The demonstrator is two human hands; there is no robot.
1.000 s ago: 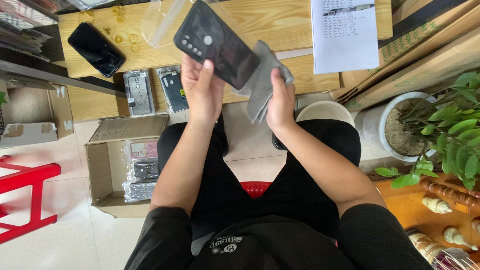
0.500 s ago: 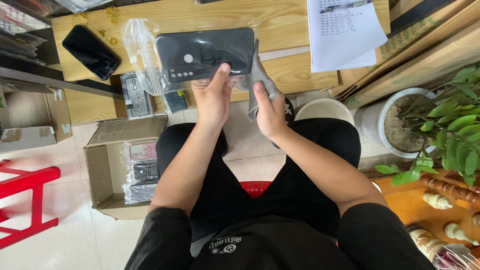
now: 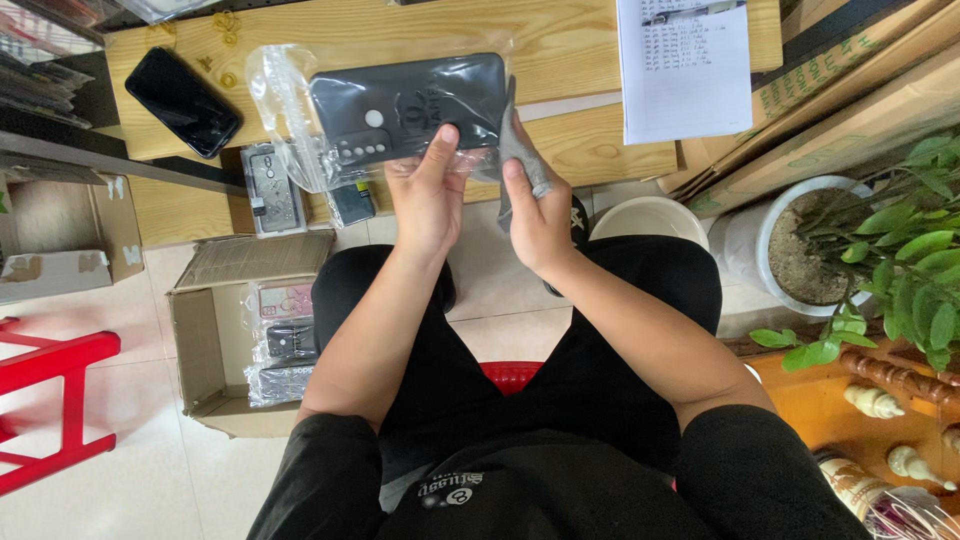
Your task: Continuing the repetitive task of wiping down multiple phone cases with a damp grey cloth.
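- Head view: the left hand (image 3: pixel 428 200) is clamped on the lower edge of a dark grey phone case (image 3: pixel 408 105), thumb laid up over its face; the case lies flat-on to the camera, above the lap and in front of the wooden table (image 3: pixel 600 150).
- The case sits partly inside a clear plastic sleeve (image 3: pixel 285 110), whose crinkled open end sticks out past the case's left side.
- The right hand (image 3: pixel 540 215) is closed around a folded grey cloth (image 3: pixel 520 150), pinched between thumb and fingers, touching the case's right edge.
- On the table's left end lies a black phone (image 3: pixel 180 100), screen up and set at a slant, well apart from the case.
- On the table's right end lies a white sheet of paper (image 3: pixel 683 70), rectangular, covered in rows of handwriting.
- Just under the table edge, two small packaged cases (image 3: pixel 268 190) stand side by side, with dark inserts behind clear fronts.
- On the floor to the left, an open brown cardboard box (image 3: pixel 215 330) holds stacked flat packets, one pink and white, the others dark.
- Long brown cartons (image 3: pixel 850 90) lean at the right, with green printing along one side.
- A white plant pot (image 3: pixel 760 250) with a leafy green plant stands near the right knee.
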